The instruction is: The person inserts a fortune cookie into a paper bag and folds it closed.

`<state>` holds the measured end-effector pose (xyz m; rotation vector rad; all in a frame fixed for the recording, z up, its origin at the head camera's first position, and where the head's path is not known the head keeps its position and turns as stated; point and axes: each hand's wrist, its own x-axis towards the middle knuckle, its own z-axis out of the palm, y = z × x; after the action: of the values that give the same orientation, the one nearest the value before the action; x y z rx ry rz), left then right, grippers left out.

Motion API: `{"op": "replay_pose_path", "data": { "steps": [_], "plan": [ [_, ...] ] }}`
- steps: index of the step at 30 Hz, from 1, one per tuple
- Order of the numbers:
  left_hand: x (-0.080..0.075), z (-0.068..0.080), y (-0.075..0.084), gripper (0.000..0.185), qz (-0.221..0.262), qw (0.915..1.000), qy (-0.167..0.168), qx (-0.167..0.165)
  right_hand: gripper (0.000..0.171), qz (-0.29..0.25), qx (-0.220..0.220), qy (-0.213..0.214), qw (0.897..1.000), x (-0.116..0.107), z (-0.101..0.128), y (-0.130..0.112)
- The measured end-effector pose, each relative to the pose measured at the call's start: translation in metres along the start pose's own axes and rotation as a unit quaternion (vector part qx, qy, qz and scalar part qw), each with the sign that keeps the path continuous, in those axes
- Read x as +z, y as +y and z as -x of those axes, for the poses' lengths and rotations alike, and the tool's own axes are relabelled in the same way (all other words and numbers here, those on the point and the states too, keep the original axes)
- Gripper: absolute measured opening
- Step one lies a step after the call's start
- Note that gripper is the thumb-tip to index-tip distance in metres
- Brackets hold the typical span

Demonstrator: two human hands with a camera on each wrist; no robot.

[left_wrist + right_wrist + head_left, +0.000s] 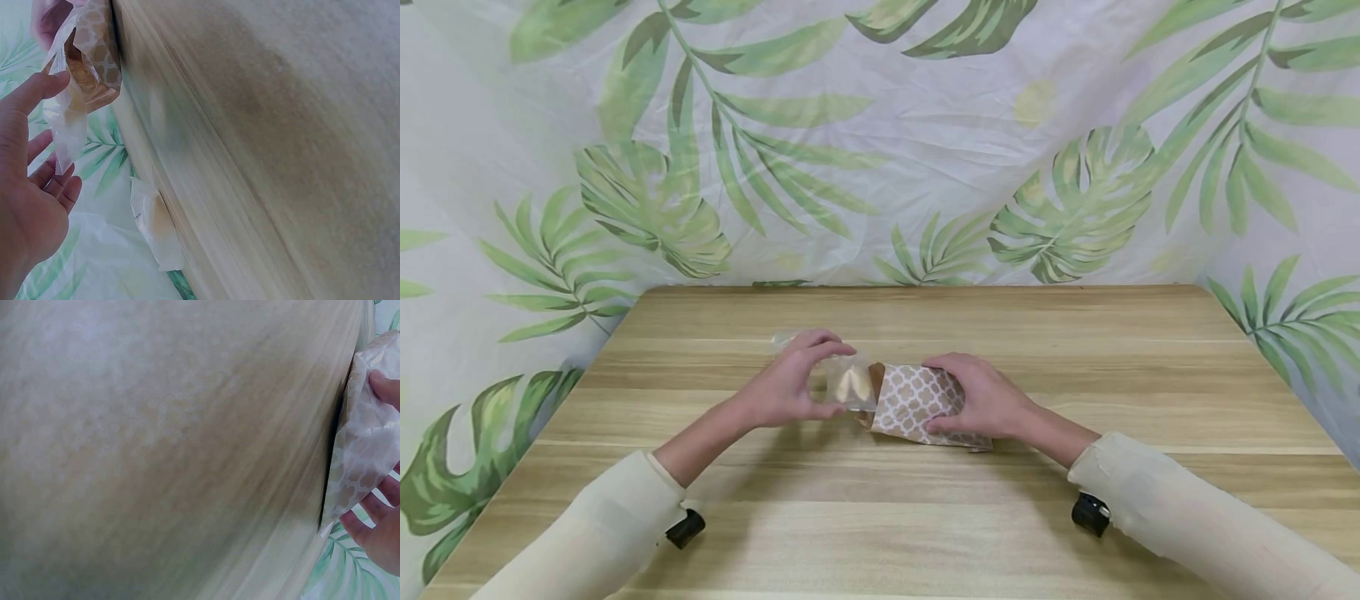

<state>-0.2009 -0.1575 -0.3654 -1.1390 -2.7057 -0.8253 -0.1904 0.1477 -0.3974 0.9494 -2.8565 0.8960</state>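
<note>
Between thumb and fingers, my left hand (793,379) holds a wrapped fortune cookie (853,385) by the edges of its clear packet. The packet (67,122) is right at the mouth of a brown paper bag (917,404) with a white lattice print, lying on its side. In the left wrist view the bag's mouth gapes, showing its brown inside. My right hand (985,396) grips the bag across its body, thumb on the near side and fingers on the far side. The right wrist view shows the crinkled bag (365,444) under those fingers.
A second clear packet (155,228) lies on the wooden table (880,533) beyond my left hand, mostly hidden by that hand in the head view. A leaf-printed cloth (940,150) hangs behind the table's far edge.
</note>
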Motion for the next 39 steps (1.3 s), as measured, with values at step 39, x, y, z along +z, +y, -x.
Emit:
{"op": "replay_pose_path", "data": {
  "steps": [39],
  "plan": [
    [0.0031, 0.0022, 0.0000, 0.066, 0.038, 0.9976, -0.058, 0.005, 0.083, -0.005, 0.003, 0.001, 1.000, 0.0001, 0.0005, 0.0013]
  ]
}}
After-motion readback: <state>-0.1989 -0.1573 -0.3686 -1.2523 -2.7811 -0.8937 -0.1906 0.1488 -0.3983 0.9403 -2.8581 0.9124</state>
